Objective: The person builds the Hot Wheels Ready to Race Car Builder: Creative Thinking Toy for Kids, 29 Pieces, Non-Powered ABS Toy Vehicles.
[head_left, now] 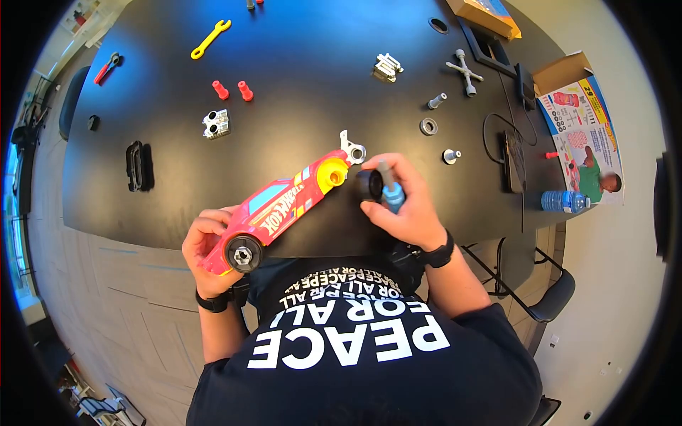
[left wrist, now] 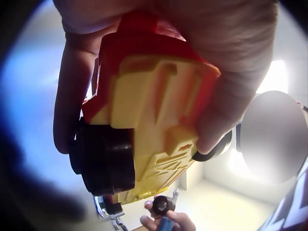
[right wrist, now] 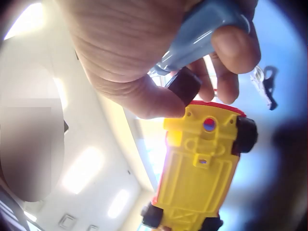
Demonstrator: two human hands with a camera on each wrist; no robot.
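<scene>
My left hand (head_left: 201,245) grips a red Hot Wheels toy car (head_left: 273,206) by its rear end, tilted so its nose points up and right. A black rear wheel (head_left: 244,253) faces me, while the front hub (head_left: 332,176) on this side is bare yellow. The car's yellow underside (left wrist: 159,125) fills the left wrist view. Just off the nose, my right hand (head_left: 415,209) pinches a black wheel (head_left: 368,185) between thumb and fingers. That same hand also holds a blue-handled screwdriver (head_left: 393,197), its grey shaft pointing away from me.
Beyond the nose lies a silver part (head_left: 353,150). Across the black table are a silver engine block (head_left: 216,123), red pegs (head_left: 245,91), a yellow wrench (head_left: 211,39), a cross wrench (head_left: 464,72) and a grey ring (head_left: 428,126). A water bottle (head_left: 565,201) and printed box (head_left: 584,131) stand right.
</scene>
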